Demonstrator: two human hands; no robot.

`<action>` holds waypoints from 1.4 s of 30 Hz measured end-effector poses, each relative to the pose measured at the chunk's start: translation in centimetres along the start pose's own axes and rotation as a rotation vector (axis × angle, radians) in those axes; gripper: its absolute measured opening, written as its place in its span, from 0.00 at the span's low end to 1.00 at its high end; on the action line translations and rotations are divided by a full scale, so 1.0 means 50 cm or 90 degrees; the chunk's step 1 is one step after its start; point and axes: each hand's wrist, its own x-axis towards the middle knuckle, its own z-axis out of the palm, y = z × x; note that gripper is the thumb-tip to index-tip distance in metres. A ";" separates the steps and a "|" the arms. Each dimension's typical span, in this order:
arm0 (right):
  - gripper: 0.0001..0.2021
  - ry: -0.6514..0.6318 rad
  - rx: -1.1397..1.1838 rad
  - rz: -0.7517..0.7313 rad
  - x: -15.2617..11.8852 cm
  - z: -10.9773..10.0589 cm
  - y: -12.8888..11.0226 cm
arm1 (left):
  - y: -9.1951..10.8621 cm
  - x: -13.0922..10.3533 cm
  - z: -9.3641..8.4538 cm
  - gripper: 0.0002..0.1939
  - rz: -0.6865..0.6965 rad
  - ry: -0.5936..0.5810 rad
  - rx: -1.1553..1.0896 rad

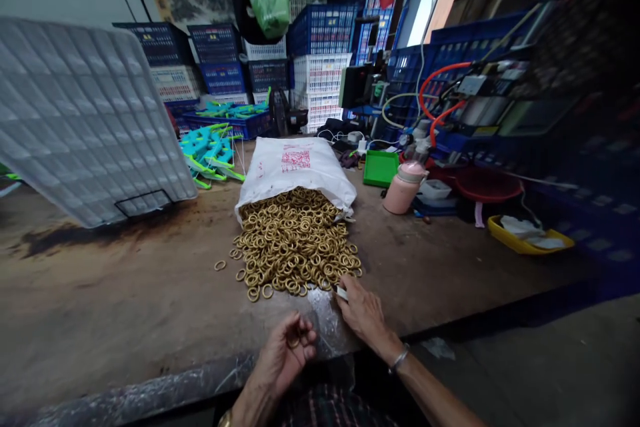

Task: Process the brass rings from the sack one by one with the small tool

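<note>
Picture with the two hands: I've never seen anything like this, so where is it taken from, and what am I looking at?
There is no robot here: these are a person's bare hands, seen by a camera worn on that person's head, looking forward and down. It is the only view.

On the worktable, a white sack lies with its mouth towards the person, and a heap of gold-coloured rings spills out. The left hand seems to hold one ring. The right hand, at the heap's edge, holds a small whitish object, too small to identify. Further back stand a pink bottle and a green tray.
</note>
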 end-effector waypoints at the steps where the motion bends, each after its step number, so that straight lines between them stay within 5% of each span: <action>1: 0.06 0.000 0.017 -0.006 0.001 0.001 0.003 | -0.001 0.004 0.000 0.14 -0.006 0.005 0.006; 5: 0.04 -0.032 0.139 0.020 0.010 -0.007 -0.007 | -0.007 0.012 0.006 0.16 0.034 -0.024 0.118; 9: 0.06 -0.059 0.382 0.086 0.026 -0.017 -0.042 | -0.009 0.013 0.017 0.14 0.199 -0.005 0.379; 17: 0.07 -0.357 0.796 0.294 0.012 -0.025 -0.099 | -0.011 0.014 0.005 0.11 0.448 -0.045 0.643; 21: 0.09 -0.391 0.840 0.304 0.004 -0.023 -0.111 | -0.004 0.010 0.012 0.08 0.436 -0.046 0.618; 27: 0.15 -0.272 0.690 0.229 -0.002 -0.009 -0.107 | 0.002 0.001 0.024 0.10 0.383 -0.011 0.553; 32: 0.13 -0.185 0.545 0.155 0.000 -0.010 -0.111 | 0.006 -0.010 0.023 0.14 0.236 -0.008 0.479; 36: 0.12 -0.186 0.527 0.114 0.002 -0.010 -0.115 | 0.009 -0.020 0.027 0.16 0.153 -0.032 0.421; 42: 0.14 -0.208 0.559 0.097 -0.003 -0.006 -0.115 | 0.005 -0.018 0.017 0.15 0.160 -0.077 0.371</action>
